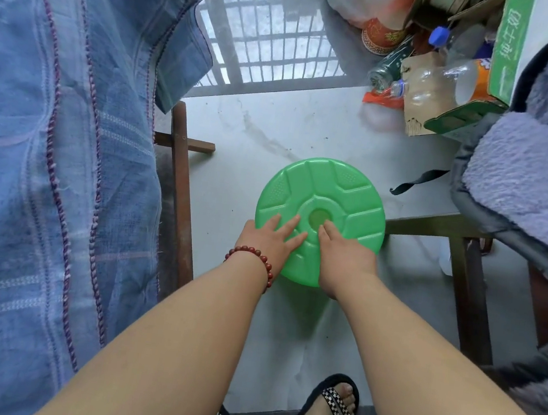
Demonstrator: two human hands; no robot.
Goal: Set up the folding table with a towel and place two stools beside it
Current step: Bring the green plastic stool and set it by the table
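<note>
A round green plastic stool [337, 187] stands on the pale floor, seen from straight above, with a hole in the middle of its seat. My left hand [268, 241], with a red bead bracelet at the wrist, lies flat on the near-left part of the seat with straight fingers. My right hand [345, 261] rests on the near side of the seat, its fingers reaching to the rim of the centre hole. A blue checked towel [49, 145] hangs over the folding table on the left. Below it, the table's dark wooden legs [179, 195] show just left of the stool.
A grey fleece garment [530, 163] lies over a wooden frame [465, 272] to the right of the stool. Empty plastic bottles [447, 80], bags and a green carton [506, 46] are piled at the back right. My sandalled foot [330, 414] is on the floor near me.
</note>
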